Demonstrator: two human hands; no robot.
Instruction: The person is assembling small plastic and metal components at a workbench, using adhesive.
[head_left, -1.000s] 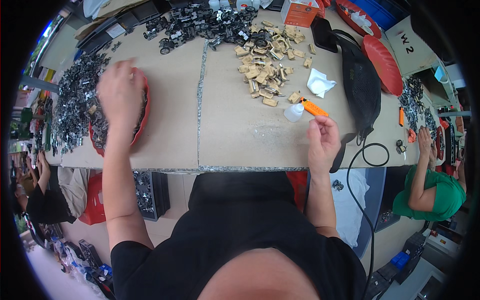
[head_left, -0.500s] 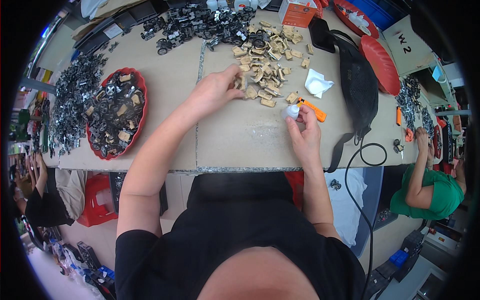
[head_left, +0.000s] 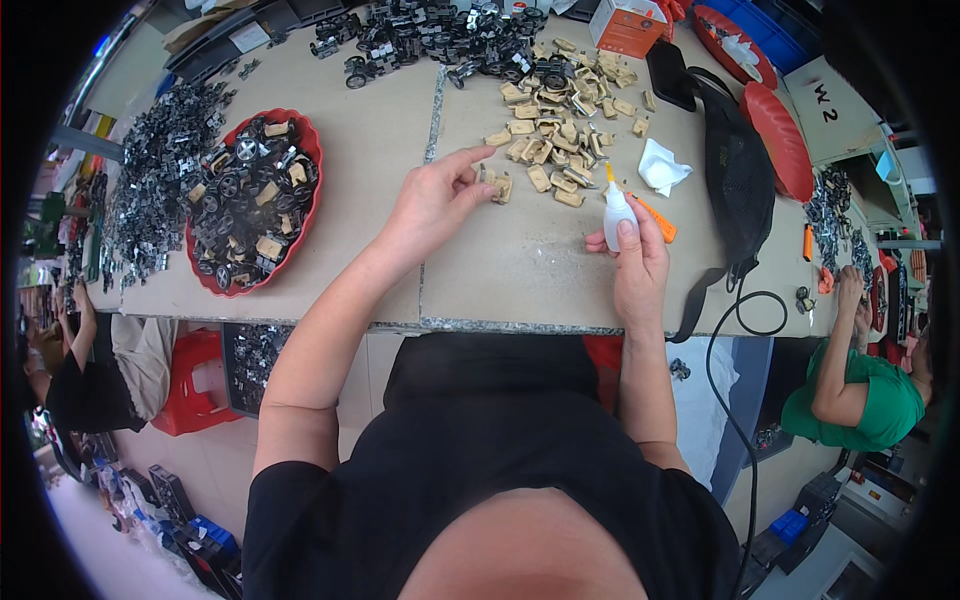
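My right hand [head_left: 635, 262] grips a small white squeeze bottle [head_left: 617, 207] with a yellow-orange nozzle, held upright over the tan tabletop [head_left: 520, 270]. My left hand [head_left: 432, 203] reaches across the table middle and pinches a small tan plastic piece [head_left: 499, 187] at the near edge of a heap of several tan pieces [head_left: 562, 110]. An orange-handled tool [head_left: 655, 219] lies on the table just right of the bottle.
A red bowl [head_left: 305, 215] with dark wheeled parts and tan pieces sits at the left. Dark metal parts [head_left: 150, 180] pile at far left and along the back [head_left: 430, 35]. A crumpled white tissue [head_left: 664, 166], a black bag [head_left: 737, 175], and red trays [head_left: 775, 140] lie right. Another person in green [head_left: 860, 385] works at right.
My left hand left the red bowl and swung right to the tan pieces, pinching one. My right hand lifted the white bottle upright.
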